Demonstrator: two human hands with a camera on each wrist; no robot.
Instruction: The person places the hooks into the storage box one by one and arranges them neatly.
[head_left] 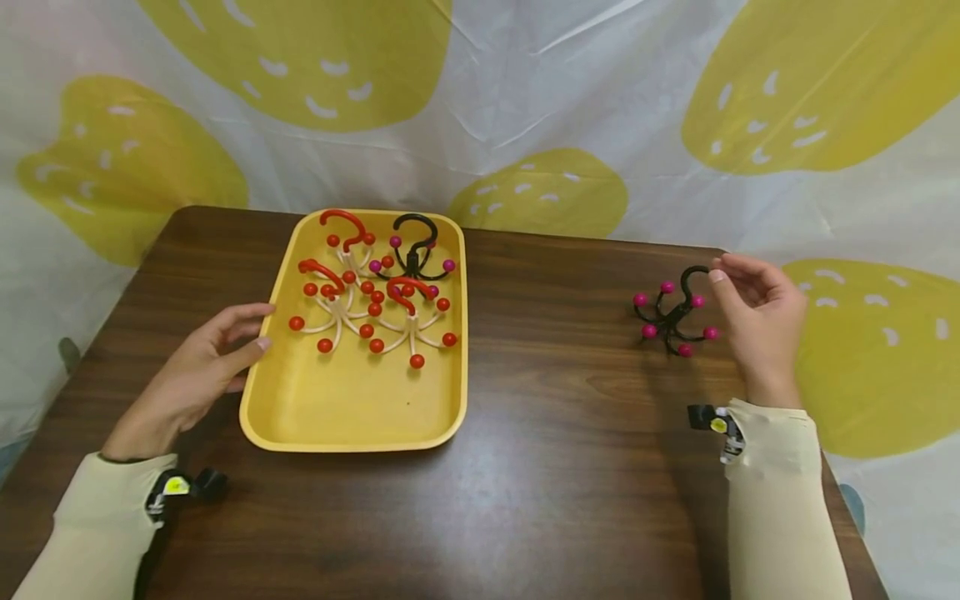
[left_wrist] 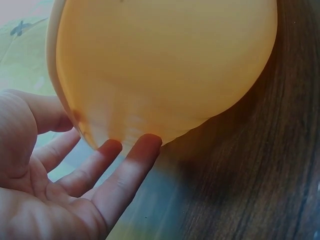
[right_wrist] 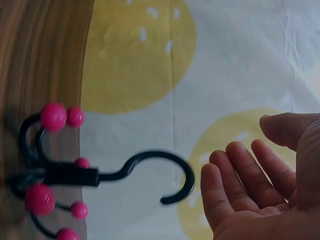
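Observation:
A yellow tray point(head_left: 352, 417) holds several hook hangers with curved tops and ball-tipped arms. White-armed ones point(head_left: 337, 317) have red hooks and red balls, and a black one point(head_left: 412, 262) has purple-pink balls. At the tray's left side rests my left hand point(head_left: 206, 367), its loosely bent fingers touching the outer wall; they also show against the tray in the left wrist view. Another black hook hanger point(head_left: 675, 315) with pink balls stands on the table at the right, hook upward. My right hand point(head_left: 761, 312) is beside that hook, apart from it in the right wrist view, holding nothing.
The brown wooden table point(head_left: 540, 467) carries the tray on its left half. Behind it and along the right side hangs a white cloth point(head_left: 517, 75) with yellow fruit shapes, close to the table's edges.

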